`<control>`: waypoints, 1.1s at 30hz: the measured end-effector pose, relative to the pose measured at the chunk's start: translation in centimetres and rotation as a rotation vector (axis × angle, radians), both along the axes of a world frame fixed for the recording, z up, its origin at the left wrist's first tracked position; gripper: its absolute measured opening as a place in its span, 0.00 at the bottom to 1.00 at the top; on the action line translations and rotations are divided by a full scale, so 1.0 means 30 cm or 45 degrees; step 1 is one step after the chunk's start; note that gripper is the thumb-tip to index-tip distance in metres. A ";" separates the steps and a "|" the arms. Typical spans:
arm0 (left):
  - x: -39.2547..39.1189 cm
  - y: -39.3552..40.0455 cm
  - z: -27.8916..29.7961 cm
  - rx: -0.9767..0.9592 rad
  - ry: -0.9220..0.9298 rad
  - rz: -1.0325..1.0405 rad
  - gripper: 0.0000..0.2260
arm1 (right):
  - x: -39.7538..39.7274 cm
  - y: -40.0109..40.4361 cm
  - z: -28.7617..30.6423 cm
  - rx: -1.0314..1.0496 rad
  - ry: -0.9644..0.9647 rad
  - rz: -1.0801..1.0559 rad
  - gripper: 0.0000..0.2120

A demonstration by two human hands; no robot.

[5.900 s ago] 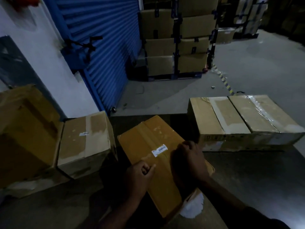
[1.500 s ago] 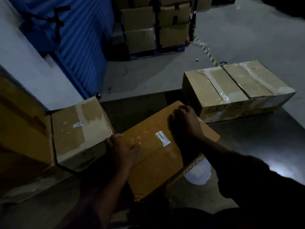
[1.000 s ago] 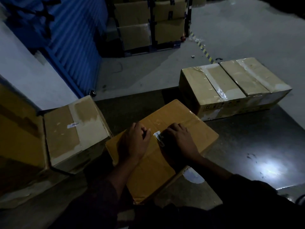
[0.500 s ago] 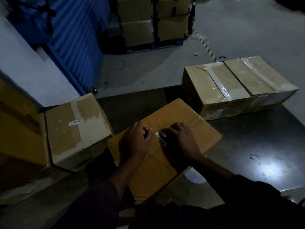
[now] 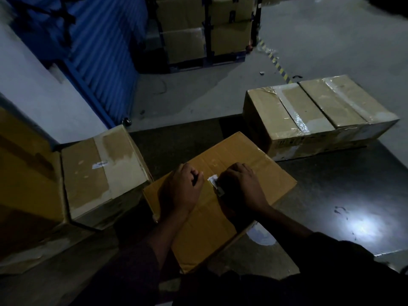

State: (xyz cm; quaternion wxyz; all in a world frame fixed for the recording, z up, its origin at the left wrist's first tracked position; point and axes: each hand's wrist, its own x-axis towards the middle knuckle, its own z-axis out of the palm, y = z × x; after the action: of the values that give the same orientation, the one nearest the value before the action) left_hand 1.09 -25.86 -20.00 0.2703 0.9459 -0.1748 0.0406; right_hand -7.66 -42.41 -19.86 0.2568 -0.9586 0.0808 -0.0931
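Dim shot, lots lost in shadow. Orange-brown box (image 5: pixel 254 166) sits mid-frame on the dark platform (image 5: pixel 331 184), turned cornerwise to the person. Its near corner and lower side are hidden by forearms and dark sleeves.

The left hand (image 5: pixel 183 192) rests on the box top with fingers curled. There's a dark gap at the knuckles, and I can't tell if anything is held inside. The right hand (image 5: pixel 242 188) lies with bent fingers over the white label (image 5: pixel 212 180) and covers the label's right part. Pinching or just pressing: can't tell. The label's print is unreadable.

A pale patch (image 5: pixel 261 237) sits by the box's lower right edge, paper or glare, unclear.

The pale taped box (image 5: pixel 101 173) is close to the orange box's left corner, with only a narrow dark gap between. The big carton (image 5: pixel 22 173) far left is cut off by the frame. Two taped cartons (image 5: pixel 309 115) lie side by side at the platform's far right edge, near the orange box's far corner but apart from it.

Bare platform with a glare spot (image 5: pixel 362 226) lies right of the box. The blue shutter (image 5: pixel 106 51) and stacked cartons (image 5: pixel 205 29) are well behind and blurred. The floor stripe (image 5: pixel 278 65) is faint.
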 end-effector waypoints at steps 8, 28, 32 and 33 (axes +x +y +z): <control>0.009 -0.005 -0.014 -0.078 0.005 -0.016 0.08 | -0.008 -0.002 0.001 0.016 -0.057 0.000 0.13; 0.068 0.128 -0.044 -0.178 0.257 0.300 0.20 | -0.066 -0.069 -0.093 0.257 -0.253 -0.373 0.11; -0.028 0.179 -0.074 -0.245 0.258 0.337 0.21 | 0.115 -0.132 -0.036 0.251 -0.105 -0.060 0.18; -0.049 0.186 -0.077 -0.261 0.257 0.338 0.21 | 0.151 -0.148 -0.019 0.207 -0.058 0.017 0.19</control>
State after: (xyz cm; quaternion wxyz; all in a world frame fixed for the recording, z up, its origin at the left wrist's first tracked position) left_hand -0.38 -20.29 -22.31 0.3736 0.9275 -0.0155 -0.0018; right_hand -3.13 -46.84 -20.42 0.3361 -0.9327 0.0756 -0.1064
